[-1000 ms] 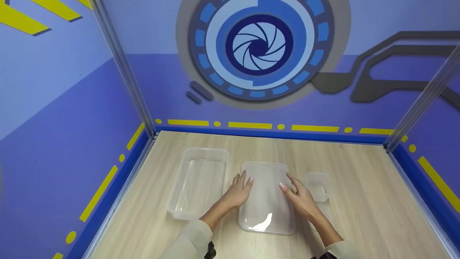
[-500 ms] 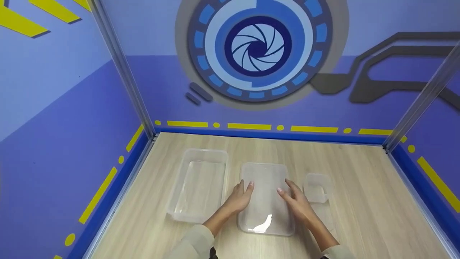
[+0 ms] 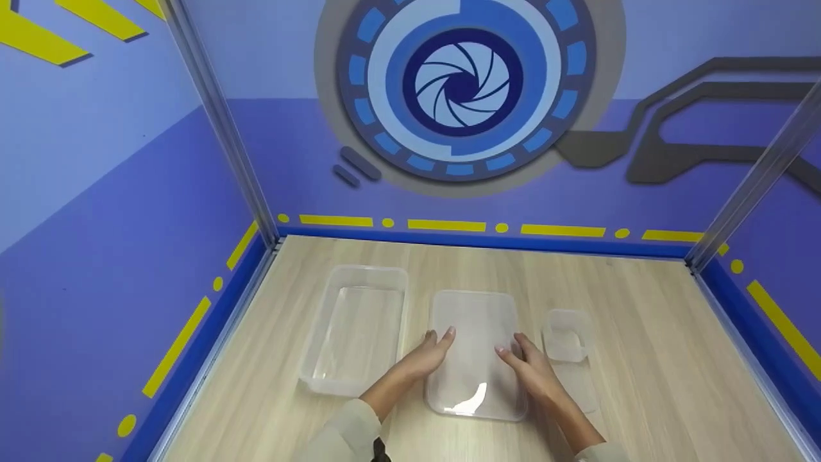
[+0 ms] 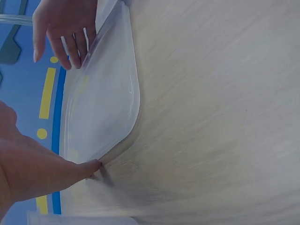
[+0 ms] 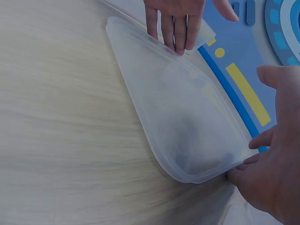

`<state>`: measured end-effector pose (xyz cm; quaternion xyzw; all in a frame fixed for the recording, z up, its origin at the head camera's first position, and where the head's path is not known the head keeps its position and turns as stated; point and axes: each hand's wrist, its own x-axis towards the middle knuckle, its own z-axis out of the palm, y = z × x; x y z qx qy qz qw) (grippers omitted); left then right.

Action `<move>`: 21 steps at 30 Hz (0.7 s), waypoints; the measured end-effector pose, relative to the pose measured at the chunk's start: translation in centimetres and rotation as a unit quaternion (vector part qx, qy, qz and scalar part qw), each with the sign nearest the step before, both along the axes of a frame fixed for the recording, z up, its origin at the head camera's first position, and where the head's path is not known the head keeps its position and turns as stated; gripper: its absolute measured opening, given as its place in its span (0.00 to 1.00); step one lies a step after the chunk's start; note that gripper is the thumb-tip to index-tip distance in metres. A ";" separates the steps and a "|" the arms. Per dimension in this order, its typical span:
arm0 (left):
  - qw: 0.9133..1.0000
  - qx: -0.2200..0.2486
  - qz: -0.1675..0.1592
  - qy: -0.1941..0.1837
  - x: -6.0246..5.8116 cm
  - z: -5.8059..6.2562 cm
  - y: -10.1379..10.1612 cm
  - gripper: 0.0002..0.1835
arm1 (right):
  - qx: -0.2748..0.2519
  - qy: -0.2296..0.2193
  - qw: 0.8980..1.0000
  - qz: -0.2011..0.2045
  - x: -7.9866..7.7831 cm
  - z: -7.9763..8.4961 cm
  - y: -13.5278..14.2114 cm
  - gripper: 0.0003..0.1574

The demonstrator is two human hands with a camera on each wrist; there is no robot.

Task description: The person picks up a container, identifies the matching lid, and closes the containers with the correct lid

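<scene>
A large, translucent plastic lid [image 3: 474,378] with rounded corners lies on the wooden table between the two hands. My left hand [image 3: 423,359] is at its left edge, thumb raised over the surface. At the opposite edge is my right hand [image 3: 533,372], its thumb likewise up. In the right wrist view, the left hand's straight fingers [image 5: 180,33] meet the rim of the lid [image 5: 187,126]. The left wrist view shows the right hand [image 4: 68,23] with fingers extended along the other rim. Neither hand curls round the lid.
Left of the lid stands a large clear plastic container [image 3: 333,386] without a cover. A small square container [image 3: 566,353] is on the right, with a small flat clear lid [image 3: 580,391] in front of it. Blue printed walls [image 3: 288,160] enclose the table's back and sides.
Both hands have slid toward the body along the lid's long edges and moved in close against them. The lid and containers stay in nearly the same places.
</scene>
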<state>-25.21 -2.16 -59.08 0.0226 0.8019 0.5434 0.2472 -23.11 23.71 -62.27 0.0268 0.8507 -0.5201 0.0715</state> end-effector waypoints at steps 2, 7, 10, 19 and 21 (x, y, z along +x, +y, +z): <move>1.000 -0.003 -0.008 -0.008 -0.1 0.1 -0.1 0.56 | 0.010 0.003 1.000 -0.003 0.0 -0.1 0.0 0.59; 0.999 -0.008 -0.021 -0.026 -0.3 0.3 -0.4 0.52 | 0.014 0.008 1.000 -0.001 0.0 -0.6 0.0 0.62; 0.999 -0.012 -0.026 -0.033 -0.4 0.4 -0.4 0.51 | 0.009 0.001 1.000 0.000 0.0 -0.8 0.1 0.61; 0.999 -0.009 -0.029 -0.026 -0.4 0.2 -0.5 0.52 | 0.017 -0.011 1.000 0.002 0.0 -0.7 0.1 0.66; 0.999 -0.015 -0.032 -0.025 -0.3 0.1 -0.6 0.52 | 0.018 -0.013 1.000 0.003 0.0 -0.7 0.1 0.66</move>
